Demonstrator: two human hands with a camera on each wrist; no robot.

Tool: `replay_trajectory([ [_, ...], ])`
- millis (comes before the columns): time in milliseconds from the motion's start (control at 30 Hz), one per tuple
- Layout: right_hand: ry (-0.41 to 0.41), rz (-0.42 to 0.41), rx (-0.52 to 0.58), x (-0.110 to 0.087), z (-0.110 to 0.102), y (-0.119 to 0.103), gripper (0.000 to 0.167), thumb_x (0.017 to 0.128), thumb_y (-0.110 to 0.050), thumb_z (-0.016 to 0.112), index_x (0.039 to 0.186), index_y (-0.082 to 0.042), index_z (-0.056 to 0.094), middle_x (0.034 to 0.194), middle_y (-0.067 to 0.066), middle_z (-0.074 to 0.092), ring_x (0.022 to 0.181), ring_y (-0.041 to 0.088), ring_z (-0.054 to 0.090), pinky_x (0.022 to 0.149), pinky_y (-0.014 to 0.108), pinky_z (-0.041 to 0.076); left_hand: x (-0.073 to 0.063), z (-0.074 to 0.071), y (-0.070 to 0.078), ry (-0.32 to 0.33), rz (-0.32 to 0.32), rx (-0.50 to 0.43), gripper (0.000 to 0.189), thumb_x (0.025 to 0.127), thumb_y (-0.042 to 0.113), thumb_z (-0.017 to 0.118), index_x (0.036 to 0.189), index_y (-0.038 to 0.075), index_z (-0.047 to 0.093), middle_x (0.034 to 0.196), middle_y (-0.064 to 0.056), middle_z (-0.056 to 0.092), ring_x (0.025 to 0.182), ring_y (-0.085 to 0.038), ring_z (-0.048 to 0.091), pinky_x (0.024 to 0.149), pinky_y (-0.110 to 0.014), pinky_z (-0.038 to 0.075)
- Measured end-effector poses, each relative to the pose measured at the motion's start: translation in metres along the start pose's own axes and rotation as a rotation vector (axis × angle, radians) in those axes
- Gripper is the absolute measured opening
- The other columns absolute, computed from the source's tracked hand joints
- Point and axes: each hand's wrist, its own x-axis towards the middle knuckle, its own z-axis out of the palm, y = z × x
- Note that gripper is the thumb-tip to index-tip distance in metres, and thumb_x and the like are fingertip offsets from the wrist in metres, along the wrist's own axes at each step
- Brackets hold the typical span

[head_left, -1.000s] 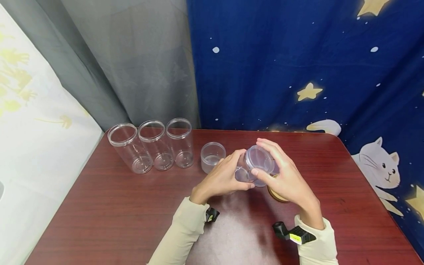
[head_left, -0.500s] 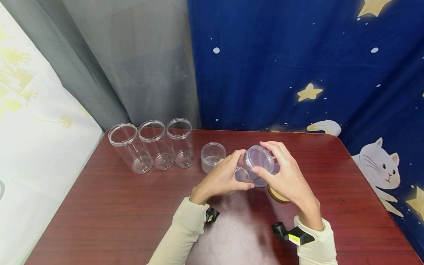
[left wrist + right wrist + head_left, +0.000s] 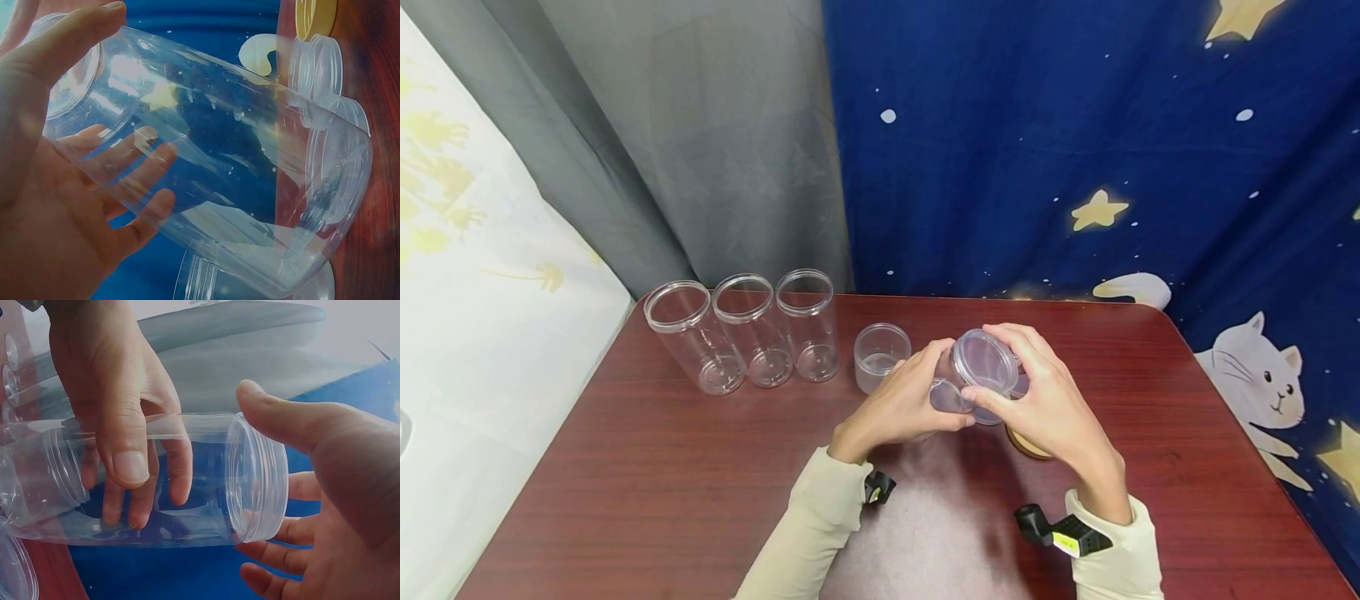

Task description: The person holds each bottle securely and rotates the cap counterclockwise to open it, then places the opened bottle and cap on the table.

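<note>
In the head view a tall clear jar (image 3: 949,392) is held tilted above the table, its translucent lid (image 3: 987,360) facing up toward me. My left hand (image 3: 895,398) grips the jar's body, thumb on the near side and fingers round the far side, as the left wrist view shows through the clear wall. My right hand (image 3: 1054,404) holds the lid's edge, the thumb (image 3: 281,419) on one side and the fingers reaching round the other. The right wrist view has the ribbed lid at the jar's end, between that thumb and those fingers.
Three tall clear jars (image 3: 752,333) without lids stand in a row at the back left. Beside them is a short clear tub (image 3: 882,354). Partly hidden behind my hands are short clear round pieces (image 3: 990,415) and a gold-rimmed lid (image 3: 1028,443) on the brown table (image 3: 700,483).
My right fingers have shifted a little on the lid, first lifting slightly away, then settling closer round its edge. The left hand and the jar hold nearly still.
</note>
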Motion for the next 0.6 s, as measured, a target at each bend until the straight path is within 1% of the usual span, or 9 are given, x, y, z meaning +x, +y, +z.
replay_trajectory([
  [133,-0.004,-0.016,0.003,-0.0003,-0.0003,-0.0004,0.074,0.073,-0.025,0.089,0.138,-0.017,0.055,0.135,0.001,0.056,0.117,0.018,0.055,0.088,0.033,0.048,0.0004,0.0006,-0.0009,0.005,0.006,-0.006,0.089,0.073,0.043,0.085,0.144,0.014,0.039,0.135,0.0,0.055,0.116,-0.018,0.057,0.099,-0.041,0.046],
  [300,-0.019,-0.054,0.015,-0.0008,-0.001,-0.0001,0.074,0.074,-0.02,0.088,0.139,-0.018,0.054,0.139,0.001,0.054,0.12,0.018,0.055,0.091,0.032,0.049,0.0002,0.0001,-0.0014,0.004,0.0,-0.013,0.09,0.073,0.043,0.084,0.145,0.014,0.039,0.136,0.001,0.054,0.116,-0.017,0.056,0.099,-0.042,0.045],
  [600,-0.035,-0.094,0.084,-0.0004,-0.0015,-0.0007,0.071,0.077,-0.012,0.084,0.14,-0.017,0.053,0.144,0.0,0.05,0.123,0.019,0.054,0.096,0.018,0.044,-0.0005,-0.0019,-0.0013,0.003,-0.003,-0.015,0.091,0.073,0.043,0.084,0.146,0.014,0.038,0.136,0.0,0.055,0.115,-0.02,0.057,0.098,-0.042,0.046],
])
